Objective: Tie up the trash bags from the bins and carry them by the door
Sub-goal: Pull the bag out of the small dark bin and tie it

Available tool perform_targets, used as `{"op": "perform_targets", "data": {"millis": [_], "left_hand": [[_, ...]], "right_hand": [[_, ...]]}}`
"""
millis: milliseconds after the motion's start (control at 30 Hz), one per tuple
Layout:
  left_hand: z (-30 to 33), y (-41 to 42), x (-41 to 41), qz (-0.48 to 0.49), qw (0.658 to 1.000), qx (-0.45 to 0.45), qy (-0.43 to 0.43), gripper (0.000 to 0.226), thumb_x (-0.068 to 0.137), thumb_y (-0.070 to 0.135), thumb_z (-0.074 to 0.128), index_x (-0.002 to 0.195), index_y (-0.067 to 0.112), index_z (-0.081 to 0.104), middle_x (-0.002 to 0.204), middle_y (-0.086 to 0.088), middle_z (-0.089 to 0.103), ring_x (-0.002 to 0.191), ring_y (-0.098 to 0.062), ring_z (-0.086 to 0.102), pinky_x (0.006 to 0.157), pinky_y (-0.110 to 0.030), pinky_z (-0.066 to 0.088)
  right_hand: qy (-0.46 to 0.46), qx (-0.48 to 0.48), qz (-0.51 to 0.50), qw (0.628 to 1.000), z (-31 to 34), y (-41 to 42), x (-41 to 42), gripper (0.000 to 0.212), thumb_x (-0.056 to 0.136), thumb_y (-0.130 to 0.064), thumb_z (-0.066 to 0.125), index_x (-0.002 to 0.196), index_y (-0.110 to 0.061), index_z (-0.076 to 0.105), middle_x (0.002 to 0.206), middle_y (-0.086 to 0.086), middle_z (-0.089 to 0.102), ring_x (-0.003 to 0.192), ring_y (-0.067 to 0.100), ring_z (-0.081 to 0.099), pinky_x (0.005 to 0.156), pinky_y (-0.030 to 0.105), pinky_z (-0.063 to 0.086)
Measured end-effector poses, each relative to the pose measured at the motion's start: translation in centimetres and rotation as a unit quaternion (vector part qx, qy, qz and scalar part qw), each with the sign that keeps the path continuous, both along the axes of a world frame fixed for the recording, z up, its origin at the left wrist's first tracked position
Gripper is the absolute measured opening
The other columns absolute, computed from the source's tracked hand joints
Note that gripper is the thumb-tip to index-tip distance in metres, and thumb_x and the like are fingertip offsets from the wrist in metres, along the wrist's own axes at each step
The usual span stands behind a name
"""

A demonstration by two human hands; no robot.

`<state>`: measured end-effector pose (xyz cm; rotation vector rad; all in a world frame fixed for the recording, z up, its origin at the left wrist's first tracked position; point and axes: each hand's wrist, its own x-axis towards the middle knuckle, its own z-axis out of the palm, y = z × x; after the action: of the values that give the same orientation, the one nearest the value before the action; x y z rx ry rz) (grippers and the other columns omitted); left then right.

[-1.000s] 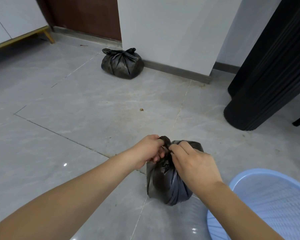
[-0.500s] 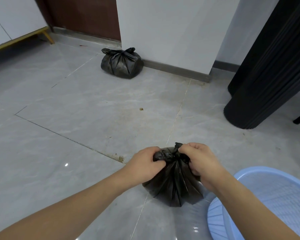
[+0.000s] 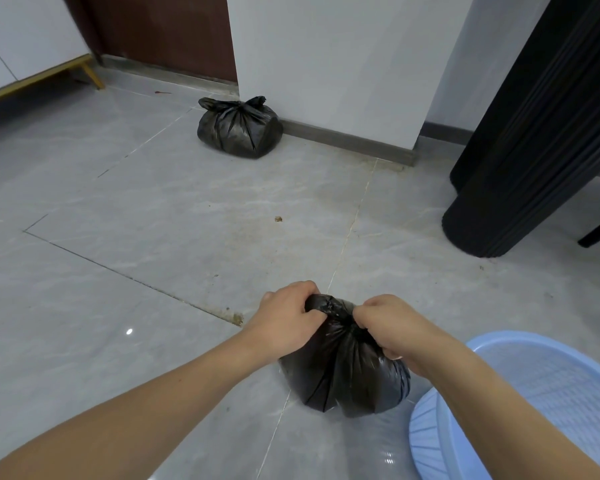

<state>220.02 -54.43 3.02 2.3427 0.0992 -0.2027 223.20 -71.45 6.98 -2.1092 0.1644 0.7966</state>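
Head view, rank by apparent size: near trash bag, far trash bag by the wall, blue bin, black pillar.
1. black pillar
2. blue bin, cropped by frame
3. near trash bag
4. far trash bag, though distance may shrink it; true sizes unsure.

2 bare forearms (no sleeves visible).

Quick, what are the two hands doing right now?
Left hand: closed, gripping the gathered top of the near trash bag.
Right hand: closed, gripping the other side of that bag's top.
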Motion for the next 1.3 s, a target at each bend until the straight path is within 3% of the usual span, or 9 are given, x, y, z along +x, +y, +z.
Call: {"op": "perform_targets", "data": {"millis": [167,233,333,467,667,900,1000,1100,1300], "left_hand": [[0.2,0.1,1.0,0.006,1.000,0.007,0.003,0.008,0.083,0.026,0.048,0.077,0.025,0.053,0.071,0.006,0.059,0.076,-0.019,0.059,0.070,-0.035,0.038],[0.2,0.2,1.1,0.005,1.000,0.011,0.006,0.008,0.084,0.024,0.048,0.078,0.024,0.052,0.071,0.006,0.057,0.076,-0.020,0.058,0.070,-0.035,0.035],[0.0,0.4,1.0,-0.021,0.999,0.003,0.030,0.003,0.082,0.026,0.049,0.085,0.027,0.051,0.085,0.008,0.055,0.088,-0.019,0.054,0.079,-0.037,0.037],[-0.2,1.1,0.0,-0.055,0.997,-0.046,0.033,0.047,0.065,0.030,0.048,0.110,0.039,0.040,0.120,0.015,0.034,0.115,-0.010,0.031,0.095,-0.031,0.026],[-0.2,1.6,-1.9,0.007,0.993,-0.098,-0.060,0.049,0.071,0.029,0.051,0.114,0.045,0.034,0.118,0.030,0.028,0.119,-0.001,0.030,0.100,-0.033,0.028],[0.1,0.6,-2.7,-0.091,0.989,-0.008,-0.115,0.031,0.078,0.035,0.059,0.105,0.036,0.045,0.097,0.022,0.042,0.098,0.005,0.041,0.089,-0.025,0.032],[0.2,0.0,-2.7,-0.098,0.985,0.022,-0.139,0.036,0.077,0.034,0.062,0.107,0.034,0.042,0.087,0.022,0.040,0.085,0.003,0.043,0.081,-0.022,0.032],[0.1,-0.1,-2.8,-0.105,0.973,0.068,-0.194,0.044,0.074,0.032,0.062,0.112,0.032,0.041,0.099,0.017,0.039,0.090,0.000,0.040,0.087,-0.022,0.033],[-0.6,-0.2,-2.8,-0.131,0.950,0.127,-0.252,0.032,0.076,0.033,0.064,0.106,0.025,0.060,0.100,0.009,0.044,0.090,-0.010,0.044,0.085,-0.028,0.036]], "right_hand": [[0.040,0.071,-0.010,0.997,0.4,-0.5,0.0,0.029,0.078,-0.009,0.046,0.056,-0.020,0.031,0.048,-0.003,0.021,0.041,0.013,0.015,0.042,0.022,0.010],[0.082,0.146,-0.022,0.986,0.5,-0.8,0.0,0.022,0.082,-0.005,0.044,0.063,-0.016,0.039,0.050,-0.002,0.022,0.042,0.012,0.014,0.041,0.020,0.008],[0.088,0.171,-0.035,0.981,0.0,-1.1,-0.1,0.011,0.088,-0.003,0.045,0.082,-0.010,0.051,0.055,0.001,0.030,0.040,0.010,0.020,0.037,0.016,0.011],[0.084,0.197,-0.093,0.972,-0.8,-1.6,0.1,0.033,0.089,0.002,0.047,0.116,-0.015,0.053,0.048,-0.003,0.039,0.035,0.008,0.024,0.034,0.016,0.014],[0.077,0.180,-0.113,0.974,-1.5,-1.5,0.2,0.032,0.087,0.007,0.039,0.109,-0.003,0.060,0.062,0.003,0.036,0.041,0.011,0.025,0.037,0.018,0.014],[0.109,0.197,-0.152,0.962,-1.8,-1.2,-0.2,0.034,0.088,0.010,0.039,0.113,-0.006,0.055,0.085,0.015,0.052,0.035,0.009,0.030,0.033,0.015,0.016],[0.098,0.183,-0.141,0.968,-1.7,-0.9,-0.3,0.033,0.088,0.010,0.039,0.111,-0.005,0.056,0.085,0.015,0.053,0.036,0.009,0.029,0.034,0.015,0.015],[0.085,0.170,-0.132,0.973,-1.5,-0.8,-0.3,0.031,0.088,0.011,0.038,0.108,-0.003,0.057,0.084,0.016,0.053,0.035,0.009,0.027,0.035,0.014,0.014],[0.078,0.155,-0.123,0.977,-1.3,-0.8,-0.3,0.030,0.088,0.011,0.039,0.105,-0.005,0.057,0.076,0.013,0.053,0.031,0.008,0.027,0.034,0.014,0.016]]}}
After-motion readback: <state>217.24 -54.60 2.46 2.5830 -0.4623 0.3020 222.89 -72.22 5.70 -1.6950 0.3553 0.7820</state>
